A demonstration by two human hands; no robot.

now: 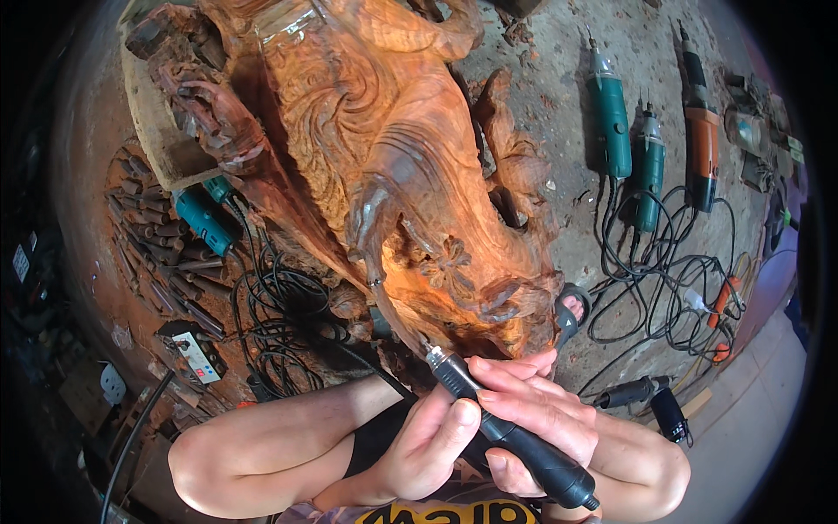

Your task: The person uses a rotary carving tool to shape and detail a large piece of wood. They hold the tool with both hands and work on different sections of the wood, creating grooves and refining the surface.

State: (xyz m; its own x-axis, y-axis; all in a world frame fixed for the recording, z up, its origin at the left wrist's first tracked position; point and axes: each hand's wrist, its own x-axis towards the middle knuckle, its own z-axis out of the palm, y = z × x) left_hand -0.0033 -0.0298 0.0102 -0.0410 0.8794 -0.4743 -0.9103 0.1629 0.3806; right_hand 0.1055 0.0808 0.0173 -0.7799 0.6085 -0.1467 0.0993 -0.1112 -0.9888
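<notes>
A black rotary carving handpiece (560, 476) with a silver collet and a thin bit lies slantwise across my lap, its tip pointing up and left. My left hand (428, 445) grips it from the left, thumb along its side. From the right, my right hand (550, 415) is closed over the middle of the body, fingers laid across the top. Beyond the bit stands a large reddish-brown wood carving (410, 166) with swirls, ridges and a flower-like relief. The bit's tip is close to a curved, thin strand of the carving; whether they touch I cannot tell.
Teal grinders (609, 122) and an orange one (701, 153) lie at the right with tangled black cables (646, 288). At the left are another teal grinder (202, 220), many dark carving bits (157, 210), coiled cords (271, 306) and a white control box (195, 356).
</notes>
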